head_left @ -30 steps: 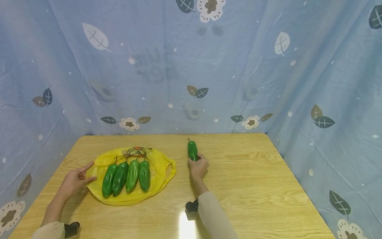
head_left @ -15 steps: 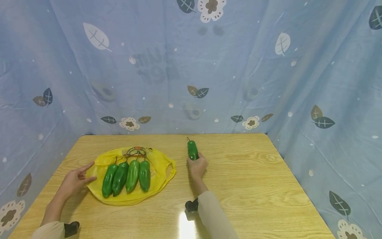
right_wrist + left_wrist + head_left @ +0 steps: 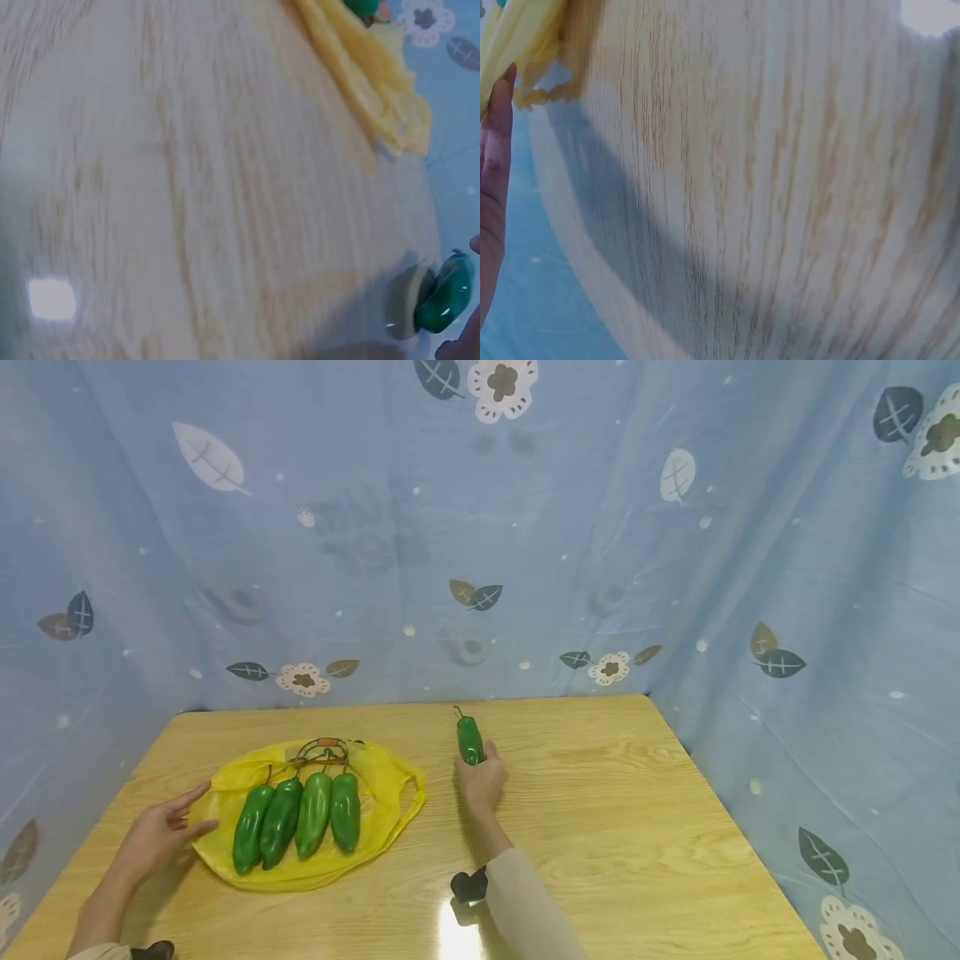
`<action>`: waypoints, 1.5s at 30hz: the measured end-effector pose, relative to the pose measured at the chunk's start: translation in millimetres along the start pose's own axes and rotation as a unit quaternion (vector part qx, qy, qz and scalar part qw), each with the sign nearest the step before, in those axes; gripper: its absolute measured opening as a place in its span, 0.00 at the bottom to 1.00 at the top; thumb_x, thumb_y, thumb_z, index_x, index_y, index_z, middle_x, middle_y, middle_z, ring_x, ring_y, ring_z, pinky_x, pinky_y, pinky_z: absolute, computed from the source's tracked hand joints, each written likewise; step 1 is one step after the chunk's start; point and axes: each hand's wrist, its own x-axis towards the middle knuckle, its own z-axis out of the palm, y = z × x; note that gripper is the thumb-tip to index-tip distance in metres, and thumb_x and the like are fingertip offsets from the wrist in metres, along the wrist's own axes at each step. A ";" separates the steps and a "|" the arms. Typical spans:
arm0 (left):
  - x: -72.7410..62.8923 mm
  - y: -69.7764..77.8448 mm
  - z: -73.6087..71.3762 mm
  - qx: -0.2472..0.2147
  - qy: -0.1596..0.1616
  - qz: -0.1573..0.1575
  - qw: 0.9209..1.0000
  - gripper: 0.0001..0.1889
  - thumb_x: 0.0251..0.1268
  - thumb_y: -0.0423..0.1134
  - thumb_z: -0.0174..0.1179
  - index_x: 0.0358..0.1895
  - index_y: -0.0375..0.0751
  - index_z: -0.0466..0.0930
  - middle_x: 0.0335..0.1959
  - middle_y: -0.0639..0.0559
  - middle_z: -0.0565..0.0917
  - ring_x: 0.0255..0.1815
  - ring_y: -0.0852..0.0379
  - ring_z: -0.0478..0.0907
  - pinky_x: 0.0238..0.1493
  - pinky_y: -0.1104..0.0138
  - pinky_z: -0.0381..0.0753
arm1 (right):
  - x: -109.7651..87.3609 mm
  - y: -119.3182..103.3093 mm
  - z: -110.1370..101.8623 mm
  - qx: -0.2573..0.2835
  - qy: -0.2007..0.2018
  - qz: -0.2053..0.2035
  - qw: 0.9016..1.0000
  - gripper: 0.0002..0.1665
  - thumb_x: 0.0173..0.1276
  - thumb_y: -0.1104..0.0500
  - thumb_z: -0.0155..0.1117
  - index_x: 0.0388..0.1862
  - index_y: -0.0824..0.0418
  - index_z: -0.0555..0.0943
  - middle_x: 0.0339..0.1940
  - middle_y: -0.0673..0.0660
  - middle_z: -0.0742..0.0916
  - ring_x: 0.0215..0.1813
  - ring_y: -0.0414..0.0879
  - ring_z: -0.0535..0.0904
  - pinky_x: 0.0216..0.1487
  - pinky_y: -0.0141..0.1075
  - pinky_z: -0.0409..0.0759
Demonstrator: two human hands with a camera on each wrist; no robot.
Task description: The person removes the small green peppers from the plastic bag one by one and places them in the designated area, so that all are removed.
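My right hand (image 3: 481, 779) grips the lower end of a green chili pepper (image 3: 470, 739), its thin stem pointing away from me. In the right wrist view the glossy green chili pepper (image 3: 446, 296) shows at the lower right edge, over the table. At the left, several more green chili peppers (image 3: 313, 814) lie side by side on a flattened yellow plastic bag (image 3: 386, 806). My left hand (image 3: 153, 837) is at the bag's left edge, index finger and thumb spread apart. In the left wrist view, straight fingers (image 3: 499, 112) of that hand touch the yellow plastic bag (image 3: 540, 45).
Beyond the peppers' stems, a thin dark wire-like handle with an orange-red grip (image 3: 327, 742) lies on the bag. The wooden table (image 3: 600, 802) extends to the right. A blue patterned curtain (image 3: 420, 543) hangs around its back and sides.
The head view has shifted, so everything sits a little further left in it. My right hand still grips the chili pepper, and my left hand stays at the bag.
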 end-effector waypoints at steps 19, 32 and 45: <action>-0.3 -0.4 -3.6 0.018 0.000 -0.010 1.000 0.38 0.63 0.45 0.65 0.68 0.24 0.59 0.56 0.15 0.66 0.45 0.24 0.76 0.42 0.38 0.76 | -7.0 -19.3 -13.3 0.261 0.061 -0.024 0.963 0.25 0.63 0.70 0.65 0.59 0.74 0.74 0.60 0.68 0.78 0.63 0.58 0.74 0.60 0.39 0.75; -0.9 2.3 -3.2 0.012 -0.003 -0.017 1.000 0.39 0.63 0.46 0.64 0.69 0.25 0.58 0.57 0.15 0.66 0.46 0.24 0.75 0.43 0.38 0.76 | -35.2 -50.2 -39.3 0.290 0.035 -0.028 0.956 0.24 0.62 0.75 0.62 0.57 0.81 0.71 0.60 0.74 0.75 0.64 0.64 0.71 0.61 0.50 0.72; -3.1 1.1 0.0 0.004 0.023 0.008 1.000 0.37 0.61 0.42 0.66 0.66 0.23 0.61 0.55 0.15 0.67 0.43 0.24 0.77 0.41 0.38 0.77 | -47.6 -54.8 -41.3 0.286 0.029 -0.055 0.956 0.23 0.63 0.75 0.62 0.56 0.82 0.73 0.58 0.74 0.77 0.62 0.64 0.73 0.59 0.47 0.73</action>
